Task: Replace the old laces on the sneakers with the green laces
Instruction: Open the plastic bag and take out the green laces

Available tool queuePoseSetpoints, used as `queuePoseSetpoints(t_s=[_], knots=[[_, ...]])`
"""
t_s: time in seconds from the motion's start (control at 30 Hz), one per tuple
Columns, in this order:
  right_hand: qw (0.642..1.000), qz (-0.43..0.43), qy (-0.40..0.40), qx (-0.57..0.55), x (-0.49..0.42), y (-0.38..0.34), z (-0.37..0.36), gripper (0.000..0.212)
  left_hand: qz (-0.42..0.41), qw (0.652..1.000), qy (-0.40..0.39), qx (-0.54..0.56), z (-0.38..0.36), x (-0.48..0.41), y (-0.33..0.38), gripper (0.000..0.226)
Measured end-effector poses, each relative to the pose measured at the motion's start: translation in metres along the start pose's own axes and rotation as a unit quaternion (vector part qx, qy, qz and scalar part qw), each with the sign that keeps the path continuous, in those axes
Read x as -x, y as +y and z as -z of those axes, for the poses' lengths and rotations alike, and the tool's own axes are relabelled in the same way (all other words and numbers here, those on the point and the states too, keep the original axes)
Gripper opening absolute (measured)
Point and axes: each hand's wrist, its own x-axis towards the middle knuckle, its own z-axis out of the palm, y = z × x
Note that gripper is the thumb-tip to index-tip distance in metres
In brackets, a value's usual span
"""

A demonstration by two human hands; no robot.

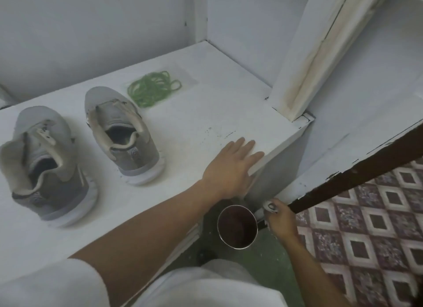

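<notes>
Two grey sneakers stand side by side, heels toward the viewer, on a white shelf (194, 114): the nearer sneaker (45, 160) at the left edge of the view, the farther sneaker (121, 132) just beside it. The green laces (153, 87) lie bundled in what looks like a clear packet, close behind the toe of the farther sneaker and not touching it.

The left hand (231, 167) rests flat on the shelf's front corner with its fingers spread and straight, well apart from the shoes. The right hand (280, 219), lower and off the shelf, has its fingers curled at the side of a metal cup (238, 247), apparently round its handle. A small white thing at the thumb cannot be identified.

Progress: no green lace is threaded in either shoe, and the bundle looks untouched. Whether old laces are in the eyelets cannot be told. The farther sneaker's tongue looks bare, and the nearer one shows only a small marked tab. By this reading the lacing itself has not begun, and the cup must first be put down.
</notes>
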Motion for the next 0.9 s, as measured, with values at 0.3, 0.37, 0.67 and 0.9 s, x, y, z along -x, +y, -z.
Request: queuePoseSetpoints(t_s=[0.3, 0.37, 0.67, 0.9], knots=[[0.996, -0.029, -0.069, 0.058, -0.029, 0.018, -0.018, 0.084, -0.001, 1.000, 0.001, 0.025, 0.001, 0.000, -0.005, 0.075], [0.996, -0.036, -0.065, 0.051, -0.028, 0.016, -0.014, 0.078, -0.005, 1.000, 0.009, 0.028, -0.002, 0.000, -0.007, 0.069], [0.998, -0.015, -0.047, 0.024, -0.014, -0.022, 0.005, 0.043, -0.010, 0.998, 0.046, 0.045, -0.009, -0.001, -0.010, 0.058], [0.995, 0.019, 0.065, -0.074, 0.009, -0.083, 0.041, 0.030, 0.050, 0.979, 0.070, 0.184, 0.010, -0.001, -0.005, 0.038]])
